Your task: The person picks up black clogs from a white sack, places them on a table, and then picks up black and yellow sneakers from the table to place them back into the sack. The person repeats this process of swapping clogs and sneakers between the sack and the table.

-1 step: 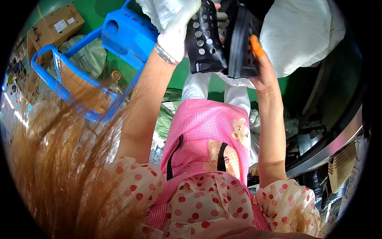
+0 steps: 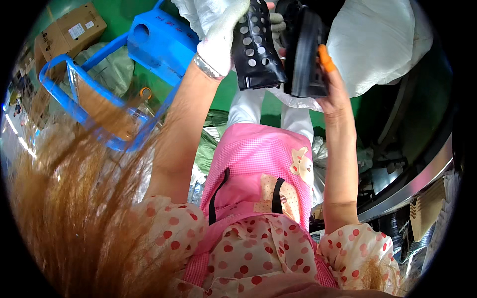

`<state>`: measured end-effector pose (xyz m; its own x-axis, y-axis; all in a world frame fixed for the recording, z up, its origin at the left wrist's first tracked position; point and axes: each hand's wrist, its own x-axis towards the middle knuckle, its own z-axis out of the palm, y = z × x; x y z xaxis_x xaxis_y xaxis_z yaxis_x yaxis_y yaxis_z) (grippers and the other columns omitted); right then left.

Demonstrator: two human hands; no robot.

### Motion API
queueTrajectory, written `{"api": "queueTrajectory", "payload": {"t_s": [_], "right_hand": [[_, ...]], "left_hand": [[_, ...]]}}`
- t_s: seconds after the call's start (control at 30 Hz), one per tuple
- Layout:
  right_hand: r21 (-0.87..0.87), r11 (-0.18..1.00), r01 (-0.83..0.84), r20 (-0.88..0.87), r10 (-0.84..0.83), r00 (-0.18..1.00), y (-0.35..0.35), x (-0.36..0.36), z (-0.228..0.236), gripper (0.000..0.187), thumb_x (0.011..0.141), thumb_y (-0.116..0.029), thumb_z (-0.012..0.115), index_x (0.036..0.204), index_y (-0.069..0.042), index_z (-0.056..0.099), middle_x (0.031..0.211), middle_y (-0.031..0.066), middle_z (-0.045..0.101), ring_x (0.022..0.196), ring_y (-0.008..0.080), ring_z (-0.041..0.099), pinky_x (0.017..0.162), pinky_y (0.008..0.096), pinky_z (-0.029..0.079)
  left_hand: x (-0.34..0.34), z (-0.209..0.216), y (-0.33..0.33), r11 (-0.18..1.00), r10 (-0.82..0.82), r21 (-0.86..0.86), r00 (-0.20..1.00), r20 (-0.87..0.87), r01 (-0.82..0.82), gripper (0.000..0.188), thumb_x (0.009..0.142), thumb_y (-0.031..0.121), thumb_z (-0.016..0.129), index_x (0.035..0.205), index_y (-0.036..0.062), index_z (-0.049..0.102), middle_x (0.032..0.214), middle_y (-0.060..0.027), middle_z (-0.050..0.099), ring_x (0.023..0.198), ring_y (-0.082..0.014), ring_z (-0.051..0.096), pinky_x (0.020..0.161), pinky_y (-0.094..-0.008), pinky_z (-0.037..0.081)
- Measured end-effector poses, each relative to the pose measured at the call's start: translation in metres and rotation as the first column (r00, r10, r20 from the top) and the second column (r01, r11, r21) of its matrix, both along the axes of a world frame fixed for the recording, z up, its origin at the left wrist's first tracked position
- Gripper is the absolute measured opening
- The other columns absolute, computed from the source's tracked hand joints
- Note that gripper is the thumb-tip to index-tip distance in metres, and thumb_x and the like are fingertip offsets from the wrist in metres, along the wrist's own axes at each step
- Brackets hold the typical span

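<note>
Up at the top centre, my left hand (image 2: 221, 45), in an off-white glove, is closed round a black plastic part (image 2: 257, 52) with rows of round holes. Gloved fingertips show at its far side. My right hand (image 2: 334, 92), with an orange cover on the thumb, grips a second black plastic part (image 2: 304, 64), long and blurred along its near edge. The two parts are held side by side, close together, and I cannot tell whether they touch. More black pieces (image 2: 288, 17) show behind them, partly hidden.
A blue plastic bin (image 2: 161, 47) and a blue frame (image 2: 54, 84) stand at the left, with a cardboard box (image 2: 74, 30) beyond. A large white sack (image 2: 372, 44) bulges at the right. A curved dark edge with a metal strip (image 2: 412, 186) runs along the right side.
My right hand and its black part have shifted slightly to the right, away from the left one. My left hand has barely moved.
</note>
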<state>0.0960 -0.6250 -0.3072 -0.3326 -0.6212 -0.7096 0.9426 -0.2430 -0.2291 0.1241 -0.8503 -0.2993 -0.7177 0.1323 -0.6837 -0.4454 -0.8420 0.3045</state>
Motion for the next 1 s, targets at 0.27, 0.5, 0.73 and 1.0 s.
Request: {"api": "queueTrajectory", "payload": {"t_s": [0.27, 0.5, 0.73, 1.0], "right_hand": [[0.803, 0.596, 0.011, -0.316, 0.409, 0.856, 0.026, -0.024, 0.003, 0.043, 0.087, -0.031, 0.069, 0.105, 0.008, 0.064, 0.09, 0.0116, 0.069, 0.081, 0.0115, 0.063, 0.072, 0.0256, 0.05], [0.959, 0.238, 0.153, -0.277, 0.901, 0.334, -0.042, -0.024, -0.072, 0.069, 0.076, -0.037, 0.075, 0.122, 0.006, 0.048, 0.107, 0.0262, 0.062, 0.099, 0.0414, 0.06, 0.085, 0.0439, 0.05], [0.835, 0.435, 0.337, -0.529, 0.803, 0.273, -0.015, -0.02, -0.094, 0.082, 0.081, -0.042, 0.072, 0.138, 0.006, 0.036, 0.128, 0.0274, 0.05, 0.117, 0.0394, 0.051, 0.103, 0.0406, 0.038], [0.38, 0.925, -0.01, -0.319, 0.141, 0.937, 0.009, -0.053, -0.029, 0.076, 0.077, -0.029, 0.078, 0.135, 0.005, 0.044, 0.114, 0.0109, 0.061, 0.102, 0.0163, 0.057, 0.092, 0.0282, 0.044]], "left_hand": [[0.009, -0.003, -0.029, 0.988, 0.152, -0.027, 0.981, 0.122, -0.15, 0.079, 0.094, 0.053, 0.042, 0.142, -0.0079, 0.027, 0.139, -0.0332, 0.037, 0.13, -0.0438, 0.04, 0.11, -0.0522, 0.034], [0.012, -0.009, -0.031, 0.99, 0.044, -0.133, 0.998, -0.038, -0.049, 0.066, 0.092, 0.026, 0.052, 0.144, -0.0055, 0.027, 0.143, -0.0307, 0.036, 0.133, -0.0381, 0.039, 0.113, -0.0444, 0.033], [-0.002, -0.037, -0.005, 0.954, -0.17, -0.276, 0.971, -0.166, 0.12, 0.062, 0.092, 0.024, 0.054, 0.142, -0.005, 0.031, 0.137, -0.0219, 0.048, 0.126, -0.0295, 0.05, 0.104, -0.0374, 0.044], [-0.098, -0.046, 0.04, 0.635, -0.439, -0.717, 0.898, -0.029, 0.287, 0.048, 0.086, 0.035, 0.056, 0.115, -0.0025, 0.062, 0.111, -0.0265, 0.063, 0.107, -0.0365, 0.061, 0.093, -0.041, 0.046]]}}
